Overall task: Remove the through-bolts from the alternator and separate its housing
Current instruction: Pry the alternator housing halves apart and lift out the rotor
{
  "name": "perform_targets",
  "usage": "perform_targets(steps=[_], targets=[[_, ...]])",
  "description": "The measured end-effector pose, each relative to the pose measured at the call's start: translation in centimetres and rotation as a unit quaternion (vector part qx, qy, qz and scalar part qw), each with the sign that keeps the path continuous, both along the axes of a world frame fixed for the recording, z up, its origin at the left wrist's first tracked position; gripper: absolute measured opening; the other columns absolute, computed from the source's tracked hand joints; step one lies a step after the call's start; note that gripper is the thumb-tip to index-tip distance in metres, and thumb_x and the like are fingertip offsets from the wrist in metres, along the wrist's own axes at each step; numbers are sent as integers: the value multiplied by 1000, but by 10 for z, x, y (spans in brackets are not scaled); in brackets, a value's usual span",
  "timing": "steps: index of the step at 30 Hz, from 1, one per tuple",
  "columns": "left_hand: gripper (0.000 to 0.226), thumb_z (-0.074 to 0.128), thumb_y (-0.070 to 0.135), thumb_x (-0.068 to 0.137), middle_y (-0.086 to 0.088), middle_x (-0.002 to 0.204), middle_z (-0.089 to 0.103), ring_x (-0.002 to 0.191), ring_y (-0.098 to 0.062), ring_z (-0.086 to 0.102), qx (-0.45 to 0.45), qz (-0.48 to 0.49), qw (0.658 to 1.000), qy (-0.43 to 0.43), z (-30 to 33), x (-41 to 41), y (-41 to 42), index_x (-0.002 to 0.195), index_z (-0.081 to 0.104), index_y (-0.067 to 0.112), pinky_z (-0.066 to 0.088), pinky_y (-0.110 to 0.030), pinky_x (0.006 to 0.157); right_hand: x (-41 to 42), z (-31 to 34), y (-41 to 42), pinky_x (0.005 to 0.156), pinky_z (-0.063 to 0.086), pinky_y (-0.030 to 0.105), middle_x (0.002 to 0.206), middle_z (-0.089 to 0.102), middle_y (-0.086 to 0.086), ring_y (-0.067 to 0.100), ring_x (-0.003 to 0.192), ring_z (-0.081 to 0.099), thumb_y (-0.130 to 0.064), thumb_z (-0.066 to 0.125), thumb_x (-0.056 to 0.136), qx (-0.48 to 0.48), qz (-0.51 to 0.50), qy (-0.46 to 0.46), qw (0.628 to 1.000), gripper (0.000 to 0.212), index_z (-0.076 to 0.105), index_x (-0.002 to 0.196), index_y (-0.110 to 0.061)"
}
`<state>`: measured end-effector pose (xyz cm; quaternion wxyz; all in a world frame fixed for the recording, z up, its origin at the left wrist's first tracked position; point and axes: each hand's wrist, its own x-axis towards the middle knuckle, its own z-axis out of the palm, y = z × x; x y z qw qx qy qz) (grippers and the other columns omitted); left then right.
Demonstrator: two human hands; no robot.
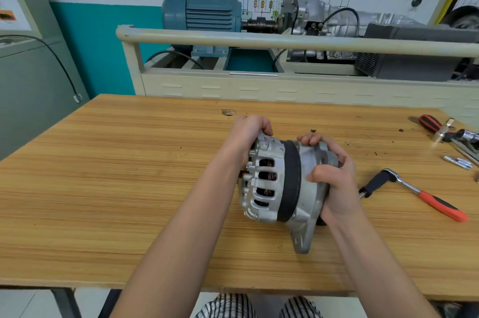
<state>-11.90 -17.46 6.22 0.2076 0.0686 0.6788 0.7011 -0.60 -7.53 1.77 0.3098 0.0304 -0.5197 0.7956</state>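
A silver alternator (274, 183) lies on its side in the middle of the wooden table (129, 175), with a dark band round its middle and copper windings showing through the slots. My left hand (246, 136) grips the slotted rear housing on the left. My right hand (334, 177) grips the smooth front housing on the right, fingers curled over its top and thumb pressed on its side. The two housing halves sit together against the dark band. No through-bolt is visible on the alternator.
A ratchet with an orange handle (414, 193) lies right of the alternator. A red-handled tool (430, 122), sockets and small metal parts (457, 162) sit at the table's right edge. Behind the table stands a beige cart (259, 84) carrying a blue motor (202, 13) and gearbox.
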Motion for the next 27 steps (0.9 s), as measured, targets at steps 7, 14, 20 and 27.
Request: perform_targets(steps=[7,14,20,27], targets=[[26,49,-8,69,-2,39,48,35,-18,45,-46,-15,999,0,5,-8,11,49,54,9,41,-22,44,-5,-1,8,85,53,35,79,57,2,18,88,58,10,43,41,-43,8,7,999,38,54,71,-10],[18,52,-4,70,-1,37,49,34,-18,47,-64,-38,997,-13,8,-9,18,56,52,8,42,-25,46,-8,-1,16,74,54,31,77,59,-2,15,80,60,9,43,43,-51,10,-4,999,35,55,68,-13],[4,58,8,79,-3,47,54,39,-19,52,-61,-39,997,-17,7,-8,19,80,58,4,44,-23,44,-9,2,19,74,53,33,76,59,-2,15,79,60,8,45,43,-51,4,-26,998,34,58,64,-16],[92,63,64,57,-9,132,55,120,-29,54,-50,-57,995,61,0,3,-1,134,47,18,42,-51,104,-6,3,17,67,56,30,77,62,-4,12,77,62,8,47,42,-28,8,-27,999,36,55,71,-12]])
